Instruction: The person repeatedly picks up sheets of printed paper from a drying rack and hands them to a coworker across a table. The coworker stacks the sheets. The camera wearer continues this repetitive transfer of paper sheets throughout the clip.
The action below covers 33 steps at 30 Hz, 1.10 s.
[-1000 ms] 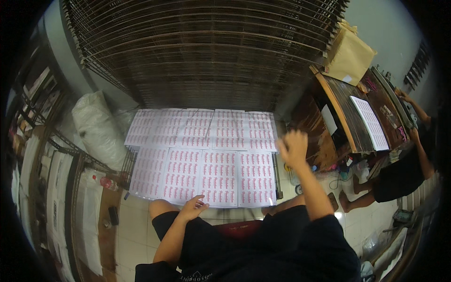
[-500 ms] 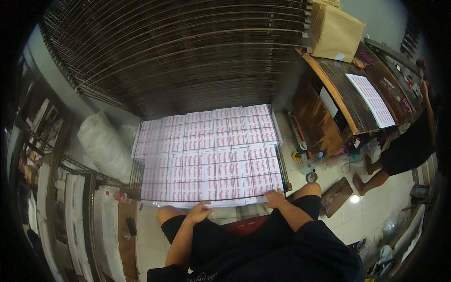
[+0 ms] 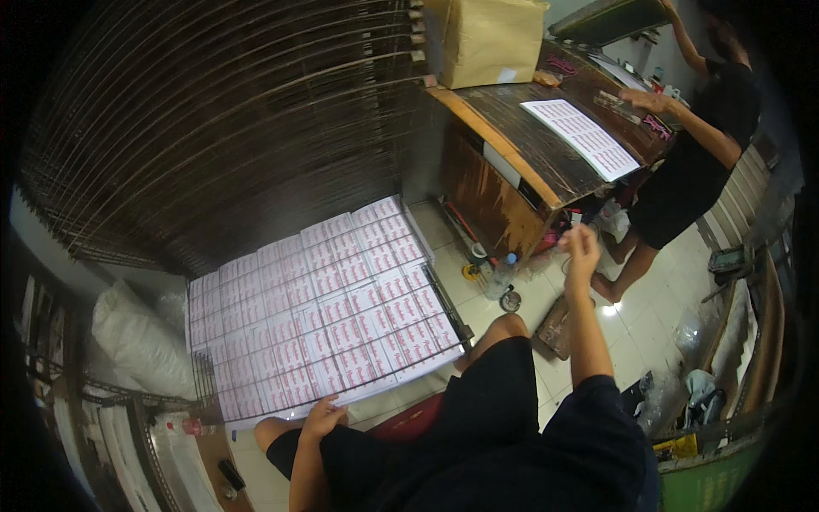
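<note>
Rows of white sheets printed in pink (image 3: 320,316) lie under the wires of a drying rack's lowered tray (image 3: 401,369) in front of me. My left hand (image 3: 324,417) is at the tray's front edge, fingers loosely apart and holding nothing visible; whether it touches the edge is unclear. Away from the tray, my right hand (image 3: 582,249) is raised in the air to the right, fingers loosely bent and apart, with nothing seen in it. Beyond it, a stack of printed sheets (image 3: 580,136) lies on a dark wooden table.
Many raised wire trays (image 3: 230,111) tilt up behind the sheets. A wrapped brown package (image 3: 490,43) stands on the worn table (image 3: 478,109). At right, a co-worker in black (image 3: 708,128) reaches over it, one arm up at a frame (image 3: 606,21). A plastic bottle (image 3: 502,277) stands on the floor.
My right hand has left the tray's front edge and risen to the right. My left hand stays near the edge. The view has turned right, showing more of the co-worker, whose arms are raised.
</note>
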Each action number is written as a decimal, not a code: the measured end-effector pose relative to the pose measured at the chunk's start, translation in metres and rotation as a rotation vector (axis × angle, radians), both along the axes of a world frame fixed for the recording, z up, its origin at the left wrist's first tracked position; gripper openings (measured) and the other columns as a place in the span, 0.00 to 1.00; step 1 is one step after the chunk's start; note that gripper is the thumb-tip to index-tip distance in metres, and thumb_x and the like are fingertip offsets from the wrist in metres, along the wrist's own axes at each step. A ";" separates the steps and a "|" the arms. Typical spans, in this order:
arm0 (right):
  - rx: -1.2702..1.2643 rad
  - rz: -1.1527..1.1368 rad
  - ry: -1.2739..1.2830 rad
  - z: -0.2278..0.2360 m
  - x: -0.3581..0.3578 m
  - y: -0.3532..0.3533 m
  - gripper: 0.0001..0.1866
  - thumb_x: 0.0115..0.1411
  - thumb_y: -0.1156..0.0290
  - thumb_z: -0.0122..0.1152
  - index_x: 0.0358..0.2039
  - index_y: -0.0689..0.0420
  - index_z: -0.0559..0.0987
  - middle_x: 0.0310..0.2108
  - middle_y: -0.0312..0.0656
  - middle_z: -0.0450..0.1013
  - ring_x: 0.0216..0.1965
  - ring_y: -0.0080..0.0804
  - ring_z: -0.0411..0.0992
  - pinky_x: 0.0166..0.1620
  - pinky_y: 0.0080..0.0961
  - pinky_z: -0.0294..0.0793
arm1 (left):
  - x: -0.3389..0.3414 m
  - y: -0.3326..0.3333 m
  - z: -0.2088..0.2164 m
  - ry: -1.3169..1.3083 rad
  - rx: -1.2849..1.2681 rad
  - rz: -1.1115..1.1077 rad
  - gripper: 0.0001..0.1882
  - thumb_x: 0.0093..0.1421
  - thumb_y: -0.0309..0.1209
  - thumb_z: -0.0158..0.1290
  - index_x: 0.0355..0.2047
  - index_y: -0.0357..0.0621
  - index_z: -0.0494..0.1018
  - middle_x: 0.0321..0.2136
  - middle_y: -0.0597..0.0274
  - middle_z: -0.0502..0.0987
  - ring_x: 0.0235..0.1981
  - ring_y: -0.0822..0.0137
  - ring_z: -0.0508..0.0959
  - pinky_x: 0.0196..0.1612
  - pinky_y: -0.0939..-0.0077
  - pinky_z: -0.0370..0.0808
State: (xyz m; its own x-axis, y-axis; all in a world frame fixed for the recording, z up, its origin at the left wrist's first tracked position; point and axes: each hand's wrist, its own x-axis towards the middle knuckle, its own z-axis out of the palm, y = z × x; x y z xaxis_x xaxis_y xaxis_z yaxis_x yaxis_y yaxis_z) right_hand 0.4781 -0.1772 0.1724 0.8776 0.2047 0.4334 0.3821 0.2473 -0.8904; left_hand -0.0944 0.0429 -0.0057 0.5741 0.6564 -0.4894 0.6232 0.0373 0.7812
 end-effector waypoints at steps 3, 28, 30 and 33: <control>0.225 -0.076 0.227 0.053 0.053 -0.030 0.25 0.60 0.54 0.55 0.50 0.59 0.67 0.40 0.42 0.70 0.39 0.30 0.72 0.40 0.23 0.70 | 0.009 -0.001 0.008 0.018 -0.005 -0.003 0.30 0.53 0.39 0.59 0.53 0.37 0.65 0.32 0.51 0.75 0.32 0.65 0.75 0.35 0.75 0.72; 0.035 0.239 0.289 0.102 0.103 -0.056 0.21 0.62 0.74 0.48 0.55 0.60 0.61 0.52 0.46 0.63 0.52 0.36 0.65 0.54 0.33 0.66 | -0.026 -0.025 0.039 -0.069 0.360 0.061 0.26 0.52 0.37 0.59 0.48 0.35 0.69 0.33 0.47 0.77 0.32 0.57 0.78 0.37 0.67 0.74; -0.011 0.255 0.107 0.099 0.067 -0.071 0.24 0.61 0.77 0.49 0.58 0.62 0.58 0.56 0.47 0.60 0.58 0.35 0.59 0.61 0.34 0.57 | -0.023 -0.033 0.082 -0.080 0.771 -0.032 0.20 0.50 0.35 0.60 0.41 0.37 0.72 0.36 0.48 0.76 0.34 0.50 0.76 0.36 0.65 0.74; 0.081 0.241 0.250 0.090 -0.012 -0.074 0.33 0.58 0.69 0.55 0.61 0.60 0.53 0.59 0.46 0.57 0.60 0.36 0.56 0.62 0.35 0.53 | -0.028 -0.055 0.151 0.175 0.839 -0.012 0.22 0.48 0.39 0.60 0.40 0.39 0.72 0.37 0.51 0.75 0.41 0.50 0.73 0.45 0.60 0.69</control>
